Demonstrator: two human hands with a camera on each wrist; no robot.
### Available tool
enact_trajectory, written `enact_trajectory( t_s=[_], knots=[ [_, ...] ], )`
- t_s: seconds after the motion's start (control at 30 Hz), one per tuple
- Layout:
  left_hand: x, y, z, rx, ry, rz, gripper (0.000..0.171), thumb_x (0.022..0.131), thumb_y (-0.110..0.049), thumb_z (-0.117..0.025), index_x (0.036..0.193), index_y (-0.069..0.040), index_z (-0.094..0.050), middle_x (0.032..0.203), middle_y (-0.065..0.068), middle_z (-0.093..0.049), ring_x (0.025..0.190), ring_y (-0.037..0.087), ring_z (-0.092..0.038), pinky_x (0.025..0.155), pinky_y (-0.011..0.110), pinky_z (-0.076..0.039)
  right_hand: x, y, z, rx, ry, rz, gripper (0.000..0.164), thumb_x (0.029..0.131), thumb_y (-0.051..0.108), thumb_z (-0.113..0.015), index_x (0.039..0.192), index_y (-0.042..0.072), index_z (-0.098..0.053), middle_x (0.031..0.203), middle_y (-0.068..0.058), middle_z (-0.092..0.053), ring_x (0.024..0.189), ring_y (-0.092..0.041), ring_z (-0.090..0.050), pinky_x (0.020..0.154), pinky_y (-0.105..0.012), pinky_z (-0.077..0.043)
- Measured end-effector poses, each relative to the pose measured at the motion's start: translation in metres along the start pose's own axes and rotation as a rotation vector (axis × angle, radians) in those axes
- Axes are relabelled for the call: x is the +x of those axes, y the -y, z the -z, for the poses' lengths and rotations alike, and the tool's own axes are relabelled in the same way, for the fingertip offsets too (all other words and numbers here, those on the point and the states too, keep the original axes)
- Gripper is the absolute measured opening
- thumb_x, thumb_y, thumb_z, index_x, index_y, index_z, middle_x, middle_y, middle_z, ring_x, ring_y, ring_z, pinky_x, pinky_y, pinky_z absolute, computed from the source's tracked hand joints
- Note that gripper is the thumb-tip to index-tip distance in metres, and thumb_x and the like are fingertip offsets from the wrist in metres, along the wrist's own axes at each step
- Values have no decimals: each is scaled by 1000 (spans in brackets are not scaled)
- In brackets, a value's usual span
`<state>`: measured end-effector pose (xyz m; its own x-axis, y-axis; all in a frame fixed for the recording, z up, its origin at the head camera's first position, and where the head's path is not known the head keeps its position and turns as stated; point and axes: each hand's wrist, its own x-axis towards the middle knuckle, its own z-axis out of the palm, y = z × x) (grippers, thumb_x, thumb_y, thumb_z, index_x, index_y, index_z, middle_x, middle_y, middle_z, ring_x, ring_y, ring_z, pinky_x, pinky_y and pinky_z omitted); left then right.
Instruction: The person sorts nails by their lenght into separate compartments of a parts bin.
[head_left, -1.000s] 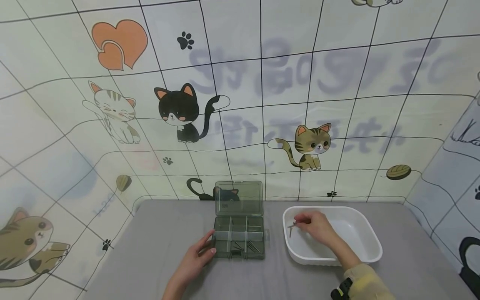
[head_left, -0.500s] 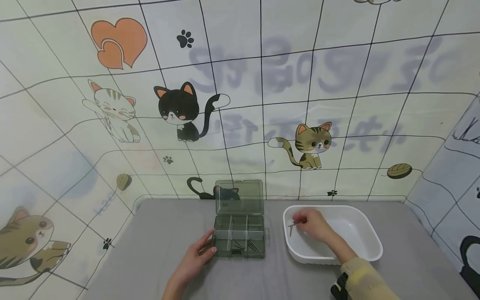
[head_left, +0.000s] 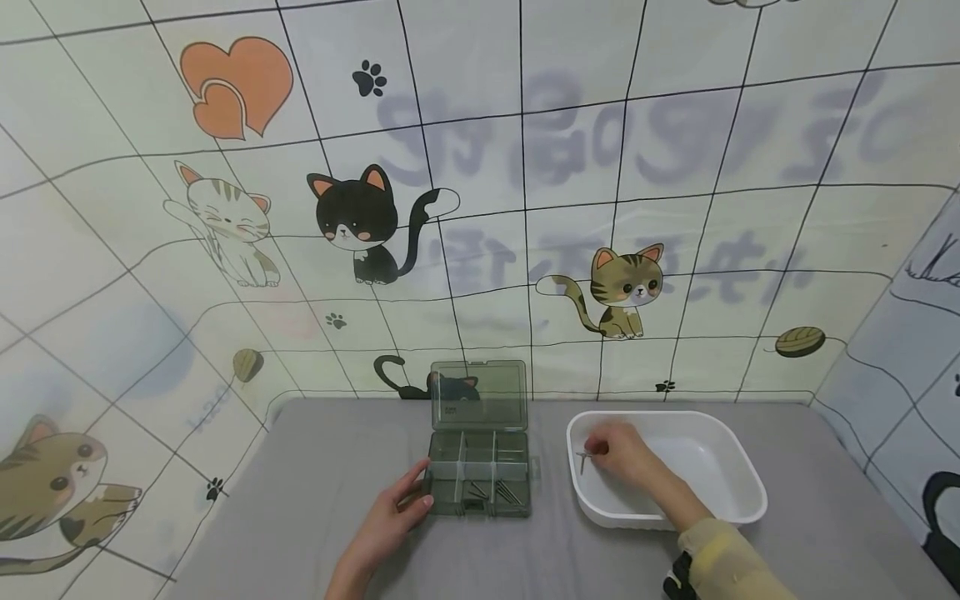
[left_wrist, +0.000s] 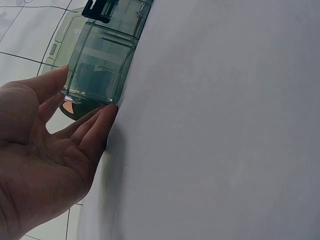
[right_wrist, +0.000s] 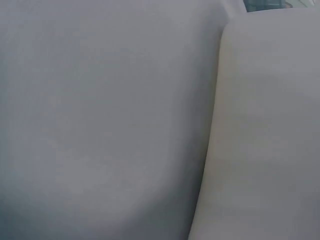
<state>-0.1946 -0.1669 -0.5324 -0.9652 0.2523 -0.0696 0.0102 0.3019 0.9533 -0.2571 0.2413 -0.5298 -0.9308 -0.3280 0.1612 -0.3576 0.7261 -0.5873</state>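
My left hand (head_left: 384,521) touches the left end of an open green see-through compartment box (head_left: 477,472), its fingers fairly straight. The left wrist view shows thumb and fingertips against that end of the box (left_wrist: 100,70). Several thin metal pins (head_left: 507,492), like screws or nails, lie in the front compartments. Inside the white tray's left part, my right hand (head_left: 626,454) pinches a thin metal pin (head_left: 582,455). A second piece seems to point down from it, making a T shape; whether both are held cannot be told. The right wrist view does not show the hand.
The white tray (head_left: 731,479) stands right of the box, a short gap between them on the grey tabletop (head_left: 540,558). The box lid (head_left: 480,397) stands raised at the back, near the cat-printed wall sheet (head_left: 480,317).
Very little differs. My right hand has shifted and turned slightly at the tray's left part, with the pin between its fingertips throughout. The left hand and the box keep their places.
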Motion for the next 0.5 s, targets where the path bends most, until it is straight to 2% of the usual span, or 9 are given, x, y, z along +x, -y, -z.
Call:
enact_trajectory(
  t_s=[0.23,0.5],
  knots=[
    [0,-1,-1,-8,-7,6,58,103,-12,-63,157,-8,-42,146,43,-41,133,54,-48,98,50,-54,-1,2,0,-3,9,34,13,76,-10,-74,83,1,-76,79,-5,-69,75,-16,-62,69,-31,-55],
    [0,1,0,-15,2,1,58,103,-12,-63,157,-6,-41,147,43,-39,133,55,-46,99,49,-54,-6,4,5,1,-10,73,10,78,-9,-75,81,0,-77,76,-2,-71,74,-17,-64,68,-31,-55]
  ],
)
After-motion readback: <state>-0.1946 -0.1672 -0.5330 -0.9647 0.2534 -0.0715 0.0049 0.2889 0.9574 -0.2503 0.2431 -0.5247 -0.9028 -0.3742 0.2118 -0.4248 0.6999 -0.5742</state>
